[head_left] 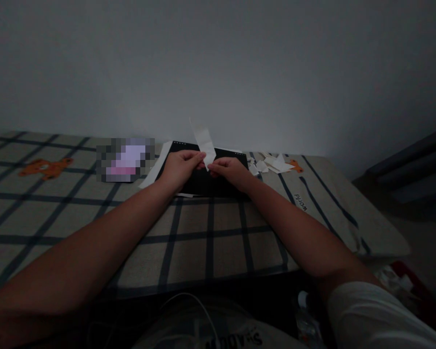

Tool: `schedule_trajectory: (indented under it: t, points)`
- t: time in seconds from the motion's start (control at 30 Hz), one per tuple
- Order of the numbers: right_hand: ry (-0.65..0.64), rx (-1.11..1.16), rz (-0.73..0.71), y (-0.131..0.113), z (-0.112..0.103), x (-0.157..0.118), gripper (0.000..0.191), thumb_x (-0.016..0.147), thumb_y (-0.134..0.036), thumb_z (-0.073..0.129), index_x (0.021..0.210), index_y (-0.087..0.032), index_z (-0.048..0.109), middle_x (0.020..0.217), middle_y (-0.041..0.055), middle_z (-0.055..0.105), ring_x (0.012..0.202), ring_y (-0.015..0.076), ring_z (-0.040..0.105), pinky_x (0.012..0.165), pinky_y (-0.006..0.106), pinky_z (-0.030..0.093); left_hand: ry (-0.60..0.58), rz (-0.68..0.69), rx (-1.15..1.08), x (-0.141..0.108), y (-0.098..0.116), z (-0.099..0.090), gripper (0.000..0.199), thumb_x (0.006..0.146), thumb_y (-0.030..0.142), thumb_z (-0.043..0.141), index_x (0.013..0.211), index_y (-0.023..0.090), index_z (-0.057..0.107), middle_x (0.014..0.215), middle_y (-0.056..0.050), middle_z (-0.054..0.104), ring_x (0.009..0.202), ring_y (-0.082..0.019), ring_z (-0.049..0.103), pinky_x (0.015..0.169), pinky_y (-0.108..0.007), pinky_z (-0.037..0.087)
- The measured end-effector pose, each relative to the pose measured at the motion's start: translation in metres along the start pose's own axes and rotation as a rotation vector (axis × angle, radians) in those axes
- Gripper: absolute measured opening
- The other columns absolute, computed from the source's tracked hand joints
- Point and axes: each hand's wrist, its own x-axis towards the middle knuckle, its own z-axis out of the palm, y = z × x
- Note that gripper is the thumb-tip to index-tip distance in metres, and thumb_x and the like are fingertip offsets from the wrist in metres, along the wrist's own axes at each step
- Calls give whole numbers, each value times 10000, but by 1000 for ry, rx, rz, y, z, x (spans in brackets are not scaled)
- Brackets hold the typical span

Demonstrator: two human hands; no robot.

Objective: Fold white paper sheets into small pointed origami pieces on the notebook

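Note:
A strip of white paper (205,139) stands up between my two hands, pinched near its lower end. My left hand (183,165) grips its left edge between thumb and fingers. On the other edge, my right hand (231,170) pinches the paper close to the bottom tip. Both hands are above a black sheet or folder (198,185) with small white marks along its top edge. White sheets (154,167) stick out from under it on the left. To the right of my right hand lies a pile of torn white paper pieces (276,164).
A checked cloth (192,223) covers the table, which meets a grey wall (218,63). A phone-like item (125,162), blurred out, lies on the left. Below the right table edge are a clear plastic bottle (308,320) and a red container (409,276) with white scraps.

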Motion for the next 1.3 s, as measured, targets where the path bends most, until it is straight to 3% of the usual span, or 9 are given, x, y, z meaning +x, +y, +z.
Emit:
schedule_trajectory:
  t: [0.4,0.6,0.7,0.8,0.97,1.13,1.3]
  points:
    - [-10,-57,-38,3,1,2,348,793,-522,660,776,-174,663,712,9,657,667,133,562,657,278,408,-5,-56,-156,0,-5,5,285,755,428,751,801,150,716,730,-38,711,668,-126,632,736,-278,523]
    - [-33,-80,-24,2,2,1,374,753,-540,698,712,-172,639,677,1,634,635,121,531,623,270,396,-10,-38,-89,0,-5,3,306,773,464,708,752,159,701,712,-45,701,652,-139,619,688,-276,509]
    - [-48,66,-4,7,-1,4,410,752,-585,692,798,-179,652,772,22,671,706,136,596,688,282,463,-58,-59,-55,3,-5,0,280,762,442,716,724,165,699,686,-41,689,612,-130,591,656,-275,489]
    - [44,179,4,14,-5,9,447,769,-628,649,887,-197,655,768,8,654,698,139,602,693,286,492,-165,-95,-30,4,-4,-3,235,727,402,756,696,174,710,653,-35,678,580,-124,567,627,-280,466]
    - [87,139,-16,16,-12,9,352,732,-532,712,736,-186,645,714,-11,626,672,120,545,688,268,456,-302,-127,72,2,-4,-4,202,709,382,775,656,193,725,611,-31,664,568,-129,569,595,-280,443]
    - [122,46,-6,19,-11,8,333,732,-510,710,702,-183,653,666,-19,604,642,119,513,662,272,419,-262,-133,113,2,-7,-4,236,707,429,773,692,196,736,623,-31,666,555,-127,548,561,-270,410]
    - [82,116,18,21,-7,10,353,717,-536,730,755,-188,685,723,1,650,681,135,571,698,287,454,-223,-113,110,4,-8,-6,281,689,472,786,699,195,736,614,-24,655,542,-126,525,543,-268,381]
